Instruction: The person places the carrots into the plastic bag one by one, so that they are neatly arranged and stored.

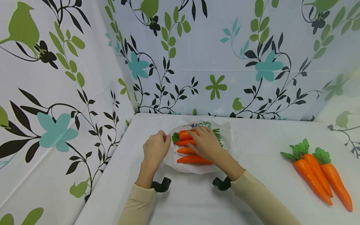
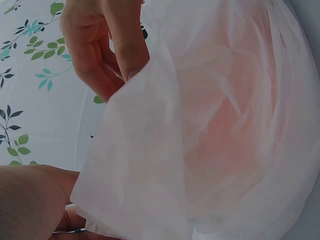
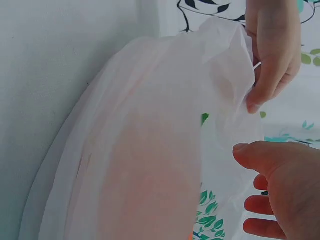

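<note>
The bag (image 1: 194, 169) sits at the centre of the head view, with carrots (image 1: 194, 160) lying in it. The left hand (image 1: 155, 148) pinches its edge; the right hand (image 1: 206, 143) is over the carrots, fingers apart, contact unclear. A light pinch should spare the thin bag; a wide mouth would give fingers room.

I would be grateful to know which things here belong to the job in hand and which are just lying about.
In the job:
- white bag, its edge pinched by the left hand
- bagged carrots, near the right hand

Apparently lying about:
- three loose carrots on the table, untouched
</note>
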The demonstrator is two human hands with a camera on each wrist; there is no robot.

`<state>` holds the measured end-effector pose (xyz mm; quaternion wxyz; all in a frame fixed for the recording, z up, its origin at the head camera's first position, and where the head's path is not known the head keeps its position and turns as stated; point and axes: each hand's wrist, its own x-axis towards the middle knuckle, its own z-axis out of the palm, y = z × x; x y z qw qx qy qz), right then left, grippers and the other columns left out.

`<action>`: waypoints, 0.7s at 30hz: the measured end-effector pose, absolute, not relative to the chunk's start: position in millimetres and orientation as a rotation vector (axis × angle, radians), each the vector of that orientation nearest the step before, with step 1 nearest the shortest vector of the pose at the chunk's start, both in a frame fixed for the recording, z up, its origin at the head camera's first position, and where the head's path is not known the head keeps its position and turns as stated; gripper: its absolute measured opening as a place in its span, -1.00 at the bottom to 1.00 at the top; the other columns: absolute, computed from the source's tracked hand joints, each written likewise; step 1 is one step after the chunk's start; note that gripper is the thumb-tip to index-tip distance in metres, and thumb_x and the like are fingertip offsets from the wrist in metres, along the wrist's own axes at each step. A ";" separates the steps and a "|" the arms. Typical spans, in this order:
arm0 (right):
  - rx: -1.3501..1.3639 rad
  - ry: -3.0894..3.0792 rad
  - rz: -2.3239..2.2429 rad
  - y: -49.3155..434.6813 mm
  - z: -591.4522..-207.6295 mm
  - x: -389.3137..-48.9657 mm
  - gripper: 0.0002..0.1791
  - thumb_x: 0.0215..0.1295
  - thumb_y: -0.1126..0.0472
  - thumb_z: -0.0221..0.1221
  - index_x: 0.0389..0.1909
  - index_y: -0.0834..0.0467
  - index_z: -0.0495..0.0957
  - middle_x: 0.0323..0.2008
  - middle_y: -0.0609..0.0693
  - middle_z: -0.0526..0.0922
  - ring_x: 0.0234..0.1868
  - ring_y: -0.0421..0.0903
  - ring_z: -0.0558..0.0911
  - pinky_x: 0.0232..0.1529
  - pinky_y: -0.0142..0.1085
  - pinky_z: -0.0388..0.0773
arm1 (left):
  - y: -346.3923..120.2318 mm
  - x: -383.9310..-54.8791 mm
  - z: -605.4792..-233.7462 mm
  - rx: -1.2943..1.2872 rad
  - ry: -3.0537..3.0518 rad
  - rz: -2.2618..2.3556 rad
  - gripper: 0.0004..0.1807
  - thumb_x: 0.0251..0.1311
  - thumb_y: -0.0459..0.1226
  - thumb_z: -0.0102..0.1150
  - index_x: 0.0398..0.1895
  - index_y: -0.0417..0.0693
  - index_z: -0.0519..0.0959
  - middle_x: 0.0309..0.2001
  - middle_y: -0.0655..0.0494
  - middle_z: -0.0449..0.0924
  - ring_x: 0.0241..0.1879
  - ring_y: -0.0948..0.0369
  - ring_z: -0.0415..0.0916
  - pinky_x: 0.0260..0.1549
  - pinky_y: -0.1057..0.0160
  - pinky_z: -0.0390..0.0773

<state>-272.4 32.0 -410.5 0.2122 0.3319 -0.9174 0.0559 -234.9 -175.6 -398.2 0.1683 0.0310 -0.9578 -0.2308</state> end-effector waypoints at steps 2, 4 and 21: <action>0.908 -2.527 0.156 34.9 -410.6 -269.1 -0.53 0.30 -0.09 0.28 0.14 0.06 0.60 0.10 0.04 0.61 0.16 0.06 0.57 0.16 0.01 0.52 | -175.5 -235.1 -398.1 0.087 -2.726 -0.658 -0.74 0.37 -0.13 0.07 -0.42 -0.08 0.56 -0.58 0.05 0.55 -0.63 0.11 0.45 -0.65 0.22 0.40; 0.890 -2.515 0.160 38.5 -410.5 -265.6 -0.55 0.28 -0.08 0.29 0.11 0.07 0.61 0.09 0.05 0.61 0.14 0.06 0.57 0.13 0.01 0.52 | -175.4 -235.3 -398.1 0.087 -2.727 -0.658 -0.74 0.38 -0.13 0.07 -0.41 -0.08 0.57 -0.58 0.05 0.55 -0.63 0.12 0.45 -0.65 0.22 0.41; 0.830 -2.490 0.274 84.4 -406.6 -241.9 -0.47 0.22 -0.01 0.35 0.14 0.18 0.58 0.06 0.13 0.61 0.09 0.12 0.56 0.11 0.05 0.50 | -175.7 -235.4 -398.3 0.109 -2.739 -0.651 -0.73 0.38 -0.11 0.07 -0.38 -0.08 0.58 -0.55 0.04 0.58 -0.60 0.11 0.46 -0.62 0.21 0.44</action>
